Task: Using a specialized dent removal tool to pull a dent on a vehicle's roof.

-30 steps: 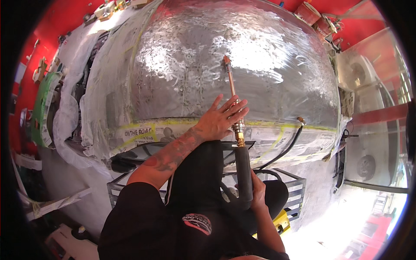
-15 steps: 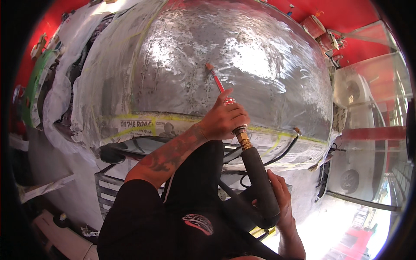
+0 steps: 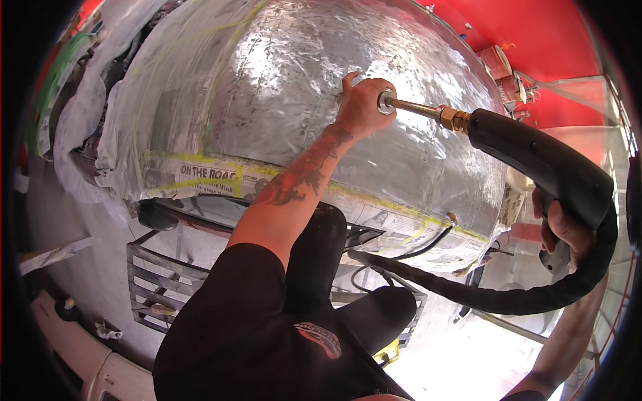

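Gun (image 3: 545, 157), black and pistol-gripped, has swung out rightward — left hand (image 3: 365, 105) now fisted round its shaft (image 3: 418, 107) before the bare metal panel (image 3: 287, 113), right hand (image 3: 568, 230) curled on the handle (image 3: 555, 258) — turning the work sideways-on, tip hidden.

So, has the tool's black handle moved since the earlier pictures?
Yes. The black handle, earlier left of and lower than the brass-coloured cable end, is now right of that cable end and higher in the view.

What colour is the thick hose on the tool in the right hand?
The thick hose is black, best seen in the head view.
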